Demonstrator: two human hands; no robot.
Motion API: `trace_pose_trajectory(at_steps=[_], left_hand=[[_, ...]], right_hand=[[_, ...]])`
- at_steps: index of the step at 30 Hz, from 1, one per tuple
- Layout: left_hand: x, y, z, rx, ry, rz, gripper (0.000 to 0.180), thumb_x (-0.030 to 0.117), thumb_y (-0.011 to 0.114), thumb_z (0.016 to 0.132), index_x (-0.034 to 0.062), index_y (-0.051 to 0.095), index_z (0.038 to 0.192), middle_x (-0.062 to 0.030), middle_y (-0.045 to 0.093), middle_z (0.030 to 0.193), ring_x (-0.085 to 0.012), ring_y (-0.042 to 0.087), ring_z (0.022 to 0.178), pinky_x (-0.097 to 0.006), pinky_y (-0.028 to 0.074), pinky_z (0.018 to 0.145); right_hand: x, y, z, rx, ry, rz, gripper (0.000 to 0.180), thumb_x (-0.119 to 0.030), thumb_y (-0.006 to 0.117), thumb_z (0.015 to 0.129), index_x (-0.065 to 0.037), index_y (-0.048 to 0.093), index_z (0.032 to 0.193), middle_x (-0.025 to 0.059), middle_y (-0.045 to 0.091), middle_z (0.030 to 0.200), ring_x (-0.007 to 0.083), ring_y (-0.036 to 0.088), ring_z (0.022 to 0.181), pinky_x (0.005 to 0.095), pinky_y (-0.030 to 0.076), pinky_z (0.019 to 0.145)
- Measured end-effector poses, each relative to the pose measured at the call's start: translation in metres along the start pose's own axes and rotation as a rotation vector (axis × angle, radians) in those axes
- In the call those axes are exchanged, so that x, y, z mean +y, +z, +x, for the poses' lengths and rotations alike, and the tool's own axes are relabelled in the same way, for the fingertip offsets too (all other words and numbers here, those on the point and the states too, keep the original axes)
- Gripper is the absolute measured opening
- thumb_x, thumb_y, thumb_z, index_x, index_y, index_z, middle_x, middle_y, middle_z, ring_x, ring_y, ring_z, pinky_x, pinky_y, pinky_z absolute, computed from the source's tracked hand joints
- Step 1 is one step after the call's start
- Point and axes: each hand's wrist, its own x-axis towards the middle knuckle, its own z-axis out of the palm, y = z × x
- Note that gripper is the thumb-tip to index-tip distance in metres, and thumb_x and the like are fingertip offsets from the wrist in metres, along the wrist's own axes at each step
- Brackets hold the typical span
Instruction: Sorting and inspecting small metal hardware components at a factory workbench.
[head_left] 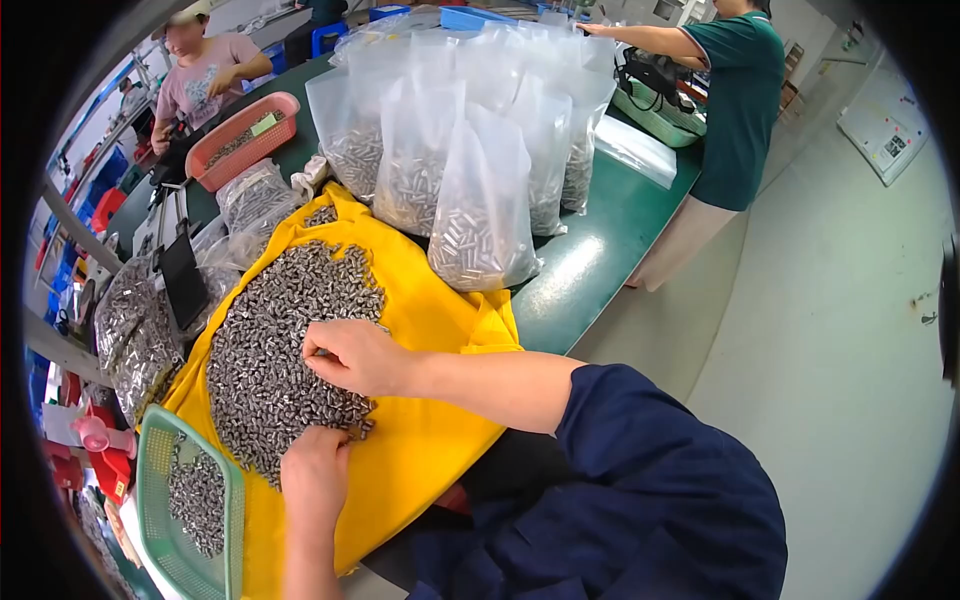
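Note:
A wide pile of small shiny metal cylinders [262, 340] is spread on a yellow cloth [420, 450] over the table. My right hand [358, 358] is over the pile's right part, its thumb and fingers pinched together. Whatever sits between those fingertips is too small to make out. At the pile's near edge my left hand [315, 470] rests with fingers curled down among the parts. Its fingertips are mostly hidden, and I cannot see what they grip. Left of that hand stands a green plastic basket [237, 540] holding more of the small metal parts.
Several clear bags [485, 215] of metal parts stand beyond the cloth on the green table [570, 270]. More filled bags [140, 330] lie at the left, near a black tablet-like panel [185, 280]. A pink basket [285, 105] is farther back. Two people work across the table.

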Motion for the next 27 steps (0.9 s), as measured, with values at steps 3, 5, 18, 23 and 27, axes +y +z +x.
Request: trace_pose_trajectory(at_steps=[3, 5, 18, 23, 27], left_hand=[[0.002, 0.0, 0.004, -0.011, 0.012, -0.121, 0.011, 0.007, 0.064, 0.067, 0.0026, 0.062, 0.077, -0.0152, 0.059, 0.077, -0.0287, 0.058, 0.067, -0.036, 0.046, 0.063], [0.0, 0.0, 0.006, 0.015, -0.114, -0.328, 0.006, 0.001, 0.06, 0.069, 0.0011, 0.06, 0.074, -0.0104, 0.058, 0.072, -0.0205, 0.057, 0.062, -0.029, 0.045, 0.058], [-0.042, 0.013, 0.019, 0.243, -0.411, -1.839, 0.01, 0.002, 0.049, 0.081, 0.0041, 0.055, 0.089, -0.0045, 0.056, 0.081, -0.0114, 0.052, 0.068, -0.023, 0.043, 0.061], [-0.036, 0.015, 0.02, 0.273, -0.447, -1.729, 0.014, -0.004, 0.053, 0.078, 0.0034, 0.055, 0.09, -0.0039, 0.058, 0.083, -0.0115, 0.056, 0.069, -0.021, 0.046, 0.065], [-0.031, 0.01, 0.01, 0.3, -0.466, -1.441, 0.009, -0.002, 0.055, 0.079, 0.0013, 0.059, 0.086, -0.004, 0.061, 0.079, -0.0105, 0.057, 0.07, -0.021, 0.046, 0.063]], right_hand=[[0.002, -0.002, -0.001, 0.003, 0.005, -0.011, 0.008, -0.01, 0.055, 0.075, -0.005, 0.05, 0.077, 0.0131, 0.055, 0.067, 0.0321, 0.055, 0.066, 0.0383, 0.043, 0.058], [0.005, 0.002, 0.004, 0.027, -0.052, -0.012, 0.008, -0.01, 0.055, 0.075, -0.004, 0.05, 0.077, 0.0129, 0.055, 0.066, 0.032, 0.054, 0.064, 0.0383, 0.043, 0.057], [-0.008, 0.008, -0.004, -0.139, 0.15, 0.181, 0.008, -0.011, 0.056, 0.079, -0.004, 0.053, 0.082, 0.0041, 0.055, 0.067, 0.0094, 0.048, 0.055, 0.0248, 0.04, 0.052], [-0.007, 0.008, -0.002, -0.19, 0.177, 0.225, 0.008, -0.011, 0.056, 0.078, -0.004, 0.052, 0.082, 0.0044, 0.056, 0.068, 0.009, 0.05, 0.057, 0.024, 0.04, 0.052], [-0.005, 0.022, -0.002, -0.217, 0.092, 0.212, 0.007, -0.011, 0.054, 0.077, -0.004, 0.053, 0.081, 0.0057, 0.057, 0.072, 0.0148, 0.055, 0.064, 0.0272, 0.044, 0.058]])
